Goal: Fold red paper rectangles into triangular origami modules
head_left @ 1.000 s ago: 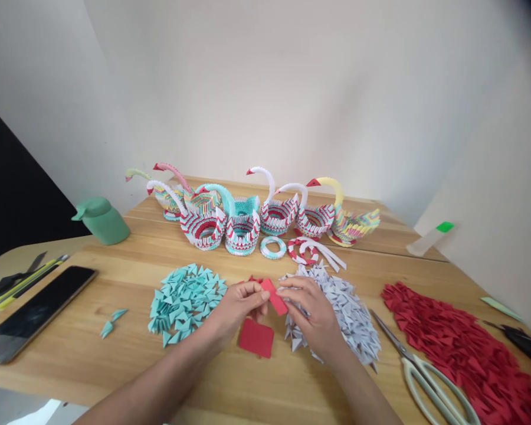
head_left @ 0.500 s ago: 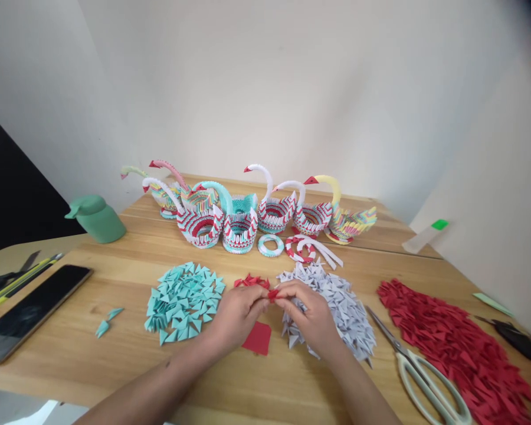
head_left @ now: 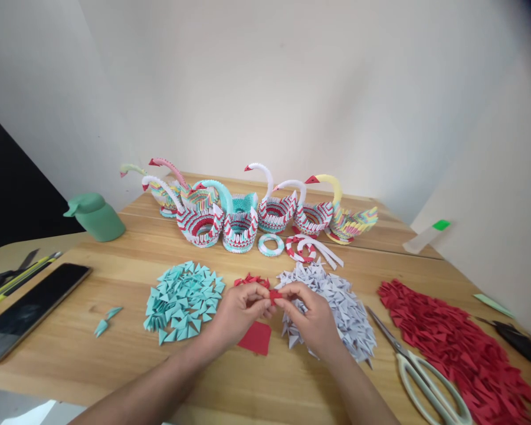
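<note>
**Small red paper [head_left: 274,297] pinched from both sides above a wooden table [head_left: 256,392]**

The left hand [head_left: 244,307] and the right hand [head_left: 308,311] almost meet, each with its thumb and fingers closed on the small red paper. It sits in the narrow gap between the two sets of fingertips, partly covered by them, so its exact fold cannot be told.

Just below the left hand's fingers, a flat red sheet [head_left: 255,339] lies on the table, partly hidden by that hand. Right behind the hands is a little cluster of red folded pieces [head_left: 251,280]. A heap of teal triangles [head_left: 183,302] spreads to the left, and a heap of pale grey-lilac triangles [head_left: 343,316] lies beside and partly behind the right hand.

Farther right, scissors [head_left: 425,369] with pale handles rest beside a long dark red heap [head_left: 460,351]. Farther left, two loose teal pieces [head_left: 107,321] lie near a dark phone [head_left: 33,310], with a green container [head_left: 98,218] beyond.

At the back, two paper rings, one teal and white [head_left: 271,245], one red and white [head_left: 294,250], lie in front of a row of paper swans [head_left: 240,230].
</note>
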Demonstrator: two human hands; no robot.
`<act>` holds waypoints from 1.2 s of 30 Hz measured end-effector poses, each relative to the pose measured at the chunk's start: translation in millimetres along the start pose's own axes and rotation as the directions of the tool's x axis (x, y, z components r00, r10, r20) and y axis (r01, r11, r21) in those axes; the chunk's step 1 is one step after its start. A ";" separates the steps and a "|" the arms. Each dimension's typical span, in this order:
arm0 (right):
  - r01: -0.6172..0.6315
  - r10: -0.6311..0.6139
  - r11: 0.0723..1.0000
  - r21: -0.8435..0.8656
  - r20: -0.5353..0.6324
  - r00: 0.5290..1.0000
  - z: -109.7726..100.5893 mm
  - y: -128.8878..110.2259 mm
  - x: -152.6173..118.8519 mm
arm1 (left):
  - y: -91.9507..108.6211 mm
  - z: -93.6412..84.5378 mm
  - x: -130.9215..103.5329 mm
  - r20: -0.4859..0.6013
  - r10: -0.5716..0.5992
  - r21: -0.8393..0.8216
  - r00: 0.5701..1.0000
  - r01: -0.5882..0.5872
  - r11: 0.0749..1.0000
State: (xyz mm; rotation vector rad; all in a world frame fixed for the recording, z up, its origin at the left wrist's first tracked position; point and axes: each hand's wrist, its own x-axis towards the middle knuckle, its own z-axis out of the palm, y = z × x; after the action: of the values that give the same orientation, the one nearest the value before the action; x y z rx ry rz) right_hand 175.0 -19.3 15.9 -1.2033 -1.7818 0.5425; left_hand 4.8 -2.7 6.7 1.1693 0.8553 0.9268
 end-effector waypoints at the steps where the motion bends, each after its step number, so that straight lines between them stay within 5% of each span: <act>1: -0.003 0.003 1.000 0.002 -0.004 1.000 0.2 0.6 -0.5 | 0.8 0.4 0.0 -0.004 -0.005 -0.023 1.000 0.005 1.000; 12: 0.159 -0.161 0.986 -0.058 -0.034 0.986 -1.7 2.8 -0.8 | 8.8 -1.2 -0.5 0.074 -0.010 -0.132 0.997 0.020 0.991; 24: 0.282 -0.284 0.956 -0.075 -0.013 0.959 -1.5 3.4 2.0 | 4.1 -0.9 1.3 0.010 -0.046 -0.162 0.999 0.047 0.986; 31: 0.260 -0.261 0.964 -0.050 -0.016 0.965 -2.8 -1.0 3.0 | 0.2 -2.9 0.5 -0.025 0.114 0.086 0.993 -0.112 0.990; 36: 0.214 -0.216 0.976 -0.049 -0.028 0.976 -4.0 -2.0 2.5 | 0.9 -3.5 -1.5 -0.011 0.255 0.367 0.967 -0.233 0.901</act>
State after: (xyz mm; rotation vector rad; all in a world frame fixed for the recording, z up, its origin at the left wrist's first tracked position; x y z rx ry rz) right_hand 177.1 -18.5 20.5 -1.0273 -1.8769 0.3552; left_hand 0.9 -2.6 7.0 1.6051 0.9696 1.0378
